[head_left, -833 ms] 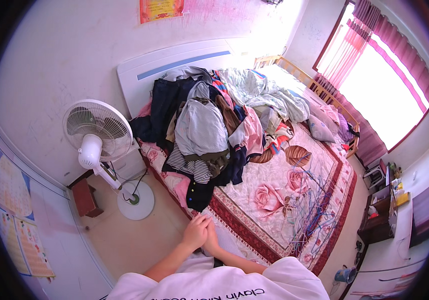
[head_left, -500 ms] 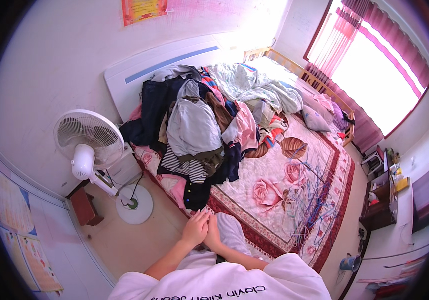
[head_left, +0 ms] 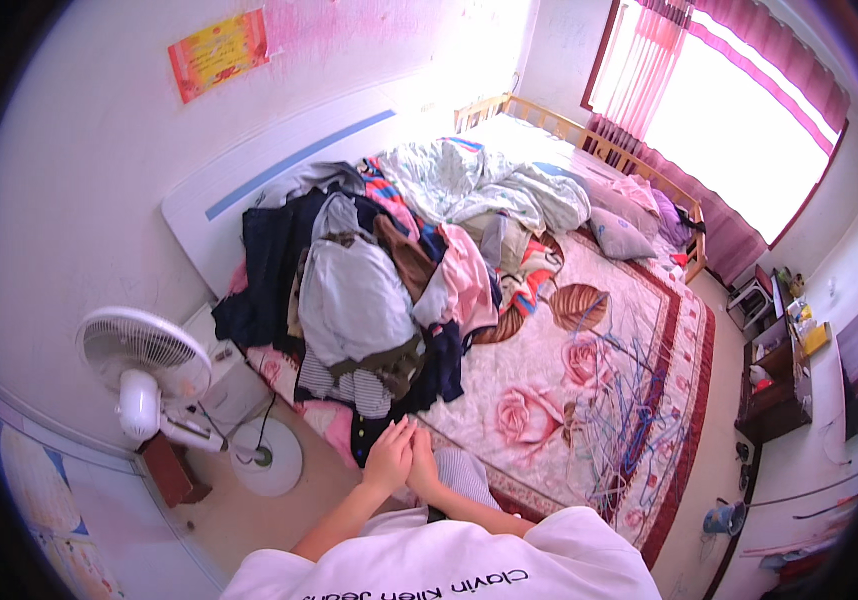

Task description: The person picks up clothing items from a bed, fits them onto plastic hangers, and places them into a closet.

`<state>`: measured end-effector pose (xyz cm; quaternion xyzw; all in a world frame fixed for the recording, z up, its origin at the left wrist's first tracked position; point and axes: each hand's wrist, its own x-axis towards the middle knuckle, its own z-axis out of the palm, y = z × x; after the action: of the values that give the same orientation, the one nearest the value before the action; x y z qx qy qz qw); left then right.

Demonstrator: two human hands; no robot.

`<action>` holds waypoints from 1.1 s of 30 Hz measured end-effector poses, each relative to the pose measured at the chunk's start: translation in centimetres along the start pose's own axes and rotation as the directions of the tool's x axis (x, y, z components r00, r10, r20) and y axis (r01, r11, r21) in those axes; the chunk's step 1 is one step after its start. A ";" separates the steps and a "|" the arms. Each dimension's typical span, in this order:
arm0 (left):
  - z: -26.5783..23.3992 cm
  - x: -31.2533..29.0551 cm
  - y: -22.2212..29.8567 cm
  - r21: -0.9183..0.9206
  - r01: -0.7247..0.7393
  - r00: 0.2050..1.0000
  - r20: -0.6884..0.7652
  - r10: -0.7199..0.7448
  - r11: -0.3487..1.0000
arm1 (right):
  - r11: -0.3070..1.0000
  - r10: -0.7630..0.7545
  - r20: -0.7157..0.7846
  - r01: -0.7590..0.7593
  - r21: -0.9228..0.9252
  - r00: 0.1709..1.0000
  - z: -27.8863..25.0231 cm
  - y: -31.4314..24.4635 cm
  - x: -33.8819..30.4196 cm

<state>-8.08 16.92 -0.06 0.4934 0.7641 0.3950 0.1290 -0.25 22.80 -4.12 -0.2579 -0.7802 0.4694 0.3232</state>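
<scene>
Over my lap, my left hand (head_left: 389,458) and my right hand (head_left: 424,466) rest against each other, palms turned inward. Their fingers are stretched forward, and I see nothing held in either one. Just beyond the fingertips lies the near end of a heap of clothes (head_left: 354,300) on the bed. Its top piece is a light grey garment; a striped piece, dark trousers and a pink top lie around it. To the right on the rose-patterned bedspread (head_left: 519,395) is a tangle of thin wire hangers (head_left: 614,430) in blue, purple and white.
A white standing fan (head_left: 144,370) is on the floor at the left, beside a bedside cabinet (head_left: 224,385) and a reddish-brown box (head_left: 171,470). A crumpled pale quilt (head_left: 479,185) and pillows (head_left: 619,232) lie at the far side. A dark desk (head_left: 774,390) stands at the right.
My view has tilted up and turned slightly, so the fan and bed sit lower and further left in it. My hands stay together in the same pose.
</scene>
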 end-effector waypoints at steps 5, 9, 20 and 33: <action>3.8 8.9 -1.9 0.032 -0.004 0.999 0.051 0.002 0.999 | 1.000 -0.003 -0.036 0.003 0.001 0.999 -2.3 4.9 7.5; 8.7 14.5 -5.8 0.119 -0.004 0.983 0.184 -0.018 0.993 | 0.993 0.102 0.054 -0.099 -0.057 0.993 -3.1 12.1 11.8; 19.7 32.4 -13.6 0.468 -0.578 0.696 0.711 0.104 0.668 | 0.822 0.552 0.201 -0.486 -0.297 0.809 -11.1 28.3 21.1; 23.7 38.3 -18.4 0.710 -0.645 0.683 0.701 -0.204 0.281 | 0.572 0.818 0.223 -0.707 -0.416 0.530 -15.4 33.7 12.2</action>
<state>-24.57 57.29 -21.63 0.6890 0.6485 -0.3225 0.0251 6.60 54.47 -25.80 -0.5180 -0.6897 0.4915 -0.1199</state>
